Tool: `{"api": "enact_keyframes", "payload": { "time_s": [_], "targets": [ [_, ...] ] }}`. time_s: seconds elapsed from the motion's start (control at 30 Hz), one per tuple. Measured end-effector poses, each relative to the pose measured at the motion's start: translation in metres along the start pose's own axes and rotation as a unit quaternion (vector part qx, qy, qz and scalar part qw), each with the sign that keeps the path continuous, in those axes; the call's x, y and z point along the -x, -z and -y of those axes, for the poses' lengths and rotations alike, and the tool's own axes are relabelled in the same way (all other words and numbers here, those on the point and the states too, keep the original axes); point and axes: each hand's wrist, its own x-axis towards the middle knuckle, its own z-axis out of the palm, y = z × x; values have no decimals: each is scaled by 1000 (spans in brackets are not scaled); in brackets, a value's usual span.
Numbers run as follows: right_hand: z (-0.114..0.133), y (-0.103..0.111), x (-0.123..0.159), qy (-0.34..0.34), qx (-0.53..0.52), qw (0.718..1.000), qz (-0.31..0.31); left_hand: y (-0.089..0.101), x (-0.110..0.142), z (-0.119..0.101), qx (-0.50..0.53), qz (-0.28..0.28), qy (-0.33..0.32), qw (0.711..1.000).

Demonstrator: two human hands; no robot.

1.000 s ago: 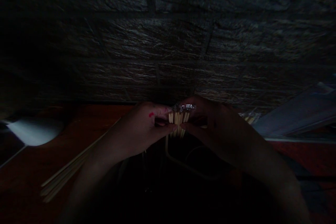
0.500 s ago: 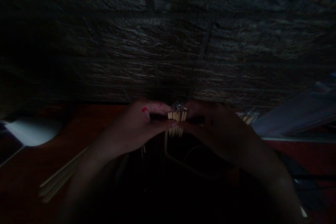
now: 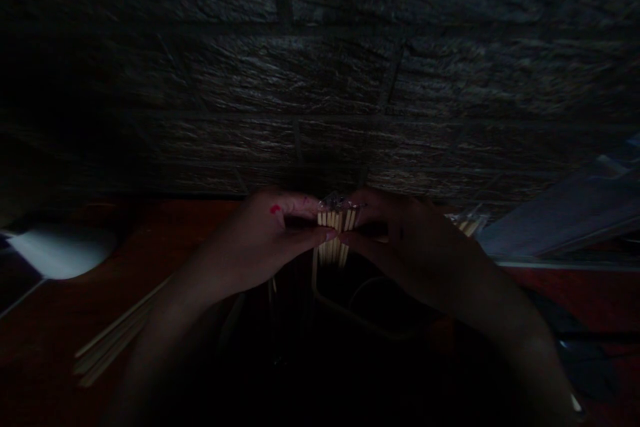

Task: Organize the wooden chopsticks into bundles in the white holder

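Note:
Between my two hands stands a bundle of thin wooden sticks (image 3: 333, 251), like chopsticks, with several pale ends showing in a row. Crinkled clear plastic wrap (image 3: 336, 201) glints just behind their tops. My left hand (image 3: 280, 227) pinches the bundle from the left, its thumb across the front; a red mark shows on its back. From the right, my right hand (image 3: 400, 227) grips the same bundle, thumb tip almost meeting the other thumb. The fingers behind the sticks are hidden, and the lower ends fade into darkness.
More sticks (image 3: 115, 337) lie loose on the reddish table (image 3: 165, 233) at left, near a white rounded object (image 3: 67, 250). Plastic-wrapped sticks (image 3: 470, 221) rest at right beside a grey panel (image 3: 560, 213). A rough brick-patterned wall (image 3: 320, 80) rises directly behind my hands. The scene is very dim.
The sticks have shifted very slightly in my fingers, and the plastic behind their tops looks a little different. Both hands stay nearly in place.

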Motion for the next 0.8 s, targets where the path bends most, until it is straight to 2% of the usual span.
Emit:
{"api": "enact_keyframes", "payload": {
  "time_s": [0.47,0.8],
  "targets": [
    [1,0,0,3,57,998,-5,-2,-2,0,26,18,-3,999],
    [-2,1,1,-6,28,1000,8,-3,-2,3,21,-16,-24,999]
  ]
}}
